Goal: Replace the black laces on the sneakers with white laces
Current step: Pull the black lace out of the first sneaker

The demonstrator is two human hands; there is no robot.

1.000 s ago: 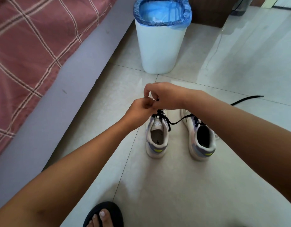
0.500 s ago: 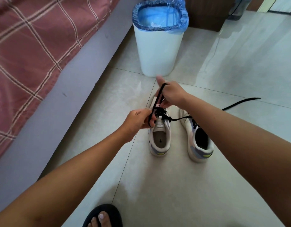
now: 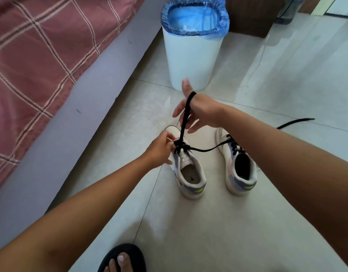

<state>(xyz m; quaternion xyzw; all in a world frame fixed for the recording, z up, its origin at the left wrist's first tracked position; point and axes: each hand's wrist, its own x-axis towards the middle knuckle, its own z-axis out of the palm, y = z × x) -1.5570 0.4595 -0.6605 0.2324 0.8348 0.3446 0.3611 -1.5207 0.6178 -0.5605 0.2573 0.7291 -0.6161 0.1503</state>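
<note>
1. The black lace (image 3: 185, 116) of the left sneaker (image 3: 189, 169) ran taut from the shoe's upper eyelets to the right hand (image 3: 196, 112), looped over the base of the thumb; its other end trailed right across the floor (image 3: 208, 222) toward the right sneaker (image 3: 239, 167).
2. Hidden or unclear: the left hand (image 3: 159, 150) covered the side of the left sneaker's throat, so I could not tell exactly what its curled fingers were pinching, lace or eyelet edge. The right forearm hid part of the right sneaker and of a second black lace (image 3: 294, 122) lying on the tiles beyond it. The bed (image 3: 41, 55) and a sandalled foot (image 3: 122, 260) were cut off by the frame edges.
3. The right hand's fingers were spread and loosely extended, the lace hooked around the thumb rather than squeezed.
4. Against half a second earlier, the right hand had risen higher and farther from the shoe, drawing out a longer stretch of lace; the left hand had stayed at the throat. A second earlier both hands were bunched together over the knot.
5. Counted: two sneakers side by side, heels toward the camera; two black laces visible; two hands; one white bin (image 3: 192, 55) with a blue liner standing beyond the shoes.
</note>
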